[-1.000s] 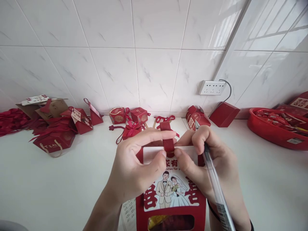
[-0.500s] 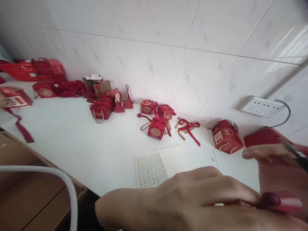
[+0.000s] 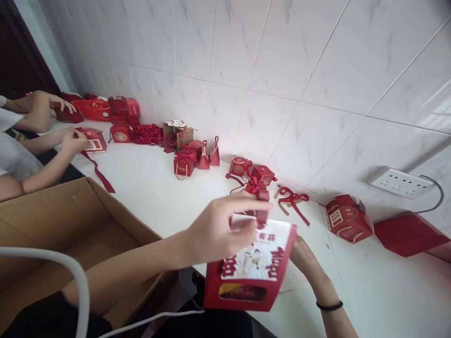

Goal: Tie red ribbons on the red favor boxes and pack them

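My left hand (image 3: pixel 220 230) pinches the dark red ribbon handle on top of a red gift box (image 3: pixel 252 272) and holds the box up off the white counter. The box front has a picture of a wedding couple and a small window near its bottom. My right hand (image 3: pixel 305 256) is behind the box, mostly hidden by it; its fingers do not show. A black band sits on that wrist.
An open cardboard carton (image 3: pixel 70 225) stands at the lower left, crossed by a white cable (image 3: pixel 75 277). Several small red boxes (image 3: pixel 185 164) and ribbons line the tiled wall. Another person's hands (image 3: pixel 72 141) work on a red box at far left. A wall socket (image 3: pixel 400 182) is at right.
The view has swung left and the box has been lifted off the counter toward the carton. Both hands were at the ribbon before; now only the left holds it.
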`<state>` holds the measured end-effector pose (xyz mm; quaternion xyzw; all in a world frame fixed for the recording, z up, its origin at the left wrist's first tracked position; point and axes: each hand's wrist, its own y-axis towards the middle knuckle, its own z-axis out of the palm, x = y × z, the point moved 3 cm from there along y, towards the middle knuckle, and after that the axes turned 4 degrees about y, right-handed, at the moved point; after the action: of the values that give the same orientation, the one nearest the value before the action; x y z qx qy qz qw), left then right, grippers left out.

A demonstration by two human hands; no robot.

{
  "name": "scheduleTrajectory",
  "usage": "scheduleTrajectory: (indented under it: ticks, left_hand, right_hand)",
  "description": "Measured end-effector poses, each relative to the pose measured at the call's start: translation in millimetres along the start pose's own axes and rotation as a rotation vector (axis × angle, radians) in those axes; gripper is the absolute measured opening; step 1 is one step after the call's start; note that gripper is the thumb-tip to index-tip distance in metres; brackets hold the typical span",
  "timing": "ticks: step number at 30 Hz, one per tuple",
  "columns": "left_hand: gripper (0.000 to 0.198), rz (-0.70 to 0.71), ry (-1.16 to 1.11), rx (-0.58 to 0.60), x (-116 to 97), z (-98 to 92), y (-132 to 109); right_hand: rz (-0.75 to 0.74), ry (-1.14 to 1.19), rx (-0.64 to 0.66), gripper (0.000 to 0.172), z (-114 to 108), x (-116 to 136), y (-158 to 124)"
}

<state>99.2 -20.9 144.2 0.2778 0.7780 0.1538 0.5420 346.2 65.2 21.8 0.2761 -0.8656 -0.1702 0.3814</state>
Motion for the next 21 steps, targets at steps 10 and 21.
scheduleTrajectory:
  ticks: [10,21]
  left_hand:
    - [0.031,-0.200,-0.012,-0.093,28.8,-39.6,-23.8]
    - [0.031,-0.182,0.029,-0.150,29.3,-75.2,-52.1]
  right_hand:
    - [-0.060,0.247,-0.026,0.021,8.1,167.9,43.8]
    - [0.081,0.485,0.246,0.023,71.2,204.9,58.5]
